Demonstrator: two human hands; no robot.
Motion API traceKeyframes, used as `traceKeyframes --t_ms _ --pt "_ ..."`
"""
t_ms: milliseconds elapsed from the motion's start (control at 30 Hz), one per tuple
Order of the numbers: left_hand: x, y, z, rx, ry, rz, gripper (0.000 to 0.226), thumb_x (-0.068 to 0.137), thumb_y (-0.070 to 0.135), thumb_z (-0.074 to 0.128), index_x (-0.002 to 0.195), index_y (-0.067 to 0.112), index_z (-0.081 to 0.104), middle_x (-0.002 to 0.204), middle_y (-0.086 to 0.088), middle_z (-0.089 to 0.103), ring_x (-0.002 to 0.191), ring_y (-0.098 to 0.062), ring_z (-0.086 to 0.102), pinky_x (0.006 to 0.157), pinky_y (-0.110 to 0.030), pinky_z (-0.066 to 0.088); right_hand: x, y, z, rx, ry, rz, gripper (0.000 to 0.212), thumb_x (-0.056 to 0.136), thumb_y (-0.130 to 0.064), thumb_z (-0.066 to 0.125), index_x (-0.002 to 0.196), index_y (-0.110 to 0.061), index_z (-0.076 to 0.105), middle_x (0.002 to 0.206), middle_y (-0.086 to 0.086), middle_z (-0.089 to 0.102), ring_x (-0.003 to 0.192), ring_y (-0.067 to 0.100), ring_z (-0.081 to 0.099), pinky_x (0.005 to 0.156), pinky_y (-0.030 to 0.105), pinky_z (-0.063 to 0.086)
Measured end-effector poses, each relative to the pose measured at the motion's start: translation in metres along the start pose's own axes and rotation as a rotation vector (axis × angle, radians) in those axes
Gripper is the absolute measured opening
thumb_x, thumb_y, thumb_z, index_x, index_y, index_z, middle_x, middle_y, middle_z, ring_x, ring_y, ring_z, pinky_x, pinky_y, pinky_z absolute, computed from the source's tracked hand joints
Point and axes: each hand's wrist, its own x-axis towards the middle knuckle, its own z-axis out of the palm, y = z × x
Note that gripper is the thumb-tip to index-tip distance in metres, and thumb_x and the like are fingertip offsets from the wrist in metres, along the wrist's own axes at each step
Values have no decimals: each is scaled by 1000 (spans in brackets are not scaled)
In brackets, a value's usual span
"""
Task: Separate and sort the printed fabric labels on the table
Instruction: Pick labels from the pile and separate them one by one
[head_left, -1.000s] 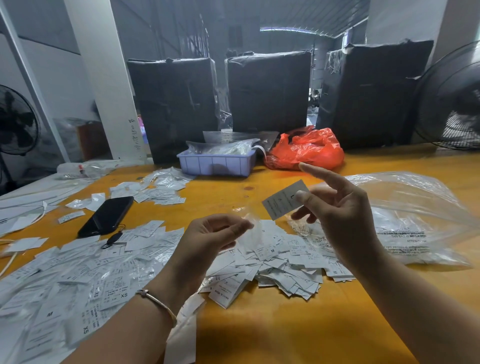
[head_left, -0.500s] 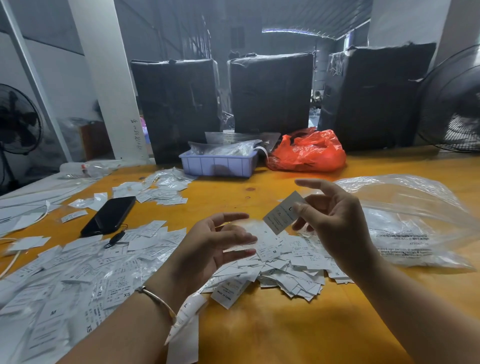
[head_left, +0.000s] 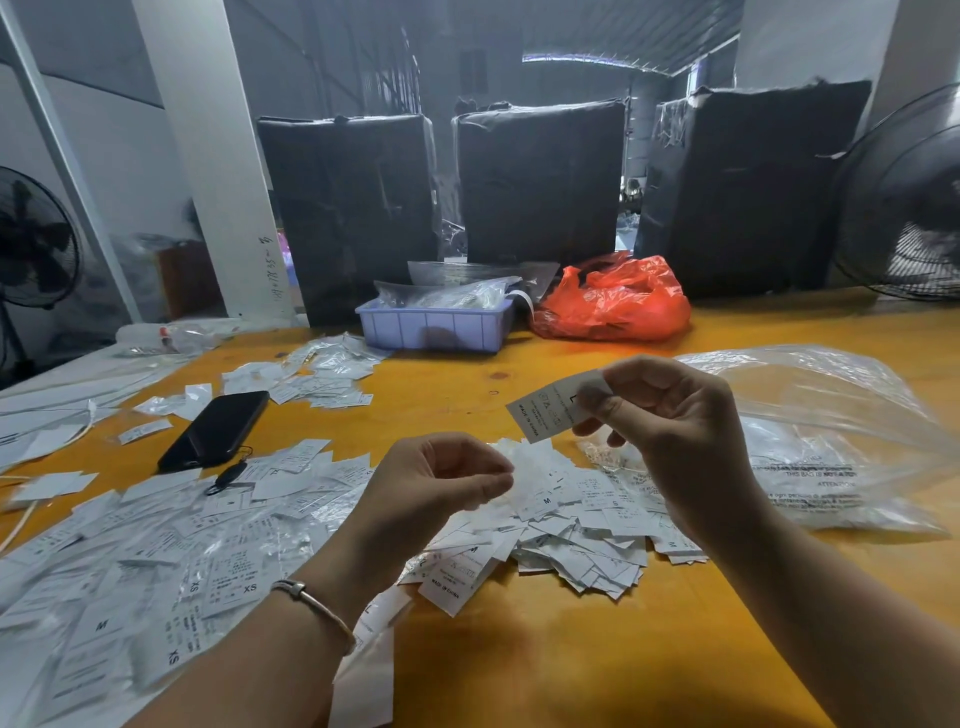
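My right hand (head_left: 670, 415) pinches one white printed label (head_left: 545, 413) between thumb and fingers, holding it up above the table; it reads "MADE IN CHINA" with an L. My left hand (head_left: 441, 486) hovers with curled fingers just over a loose pile of white labels (head_left: 576, 525). A pale blur sits at its fingertips, and I cannot tell whether it holds anything. More labels, some in clear sleeves marked XS and M (head_left: 156, 551), spread across the left of the yellow table (head_left: 571, 654). A smaller label heap (head_left: 317, 374) lies further back.
A black phone (head_left: 215, 428) lies left of centre. A lavender tray (head_left: 431, 325) and a red plastic bag (head_left: 613, 304) stand at the back, before black wrapped bundles (head_left: 540, 182). A large clear bag (head_left: 831, 441) lies right. Fans stand at both sides.
My right hand has turned and lowered the label, now pinching it with fingers bunched. My left hand's fingers, spread half a second ago, have curled in over the pile.
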Motion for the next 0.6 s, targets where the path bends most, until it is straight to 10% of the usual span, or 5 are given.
traceKeyframes --t_ms 600 --pt "-6 7 4 -8 -5 105 28 66 4 83 91 10 72 75 -4 72 74 -16 69 76 -28 59 0 -6 1 101 -41 40 3 80 -1 67 81 2 67 73 11 73 61 22 66 51 21 44"
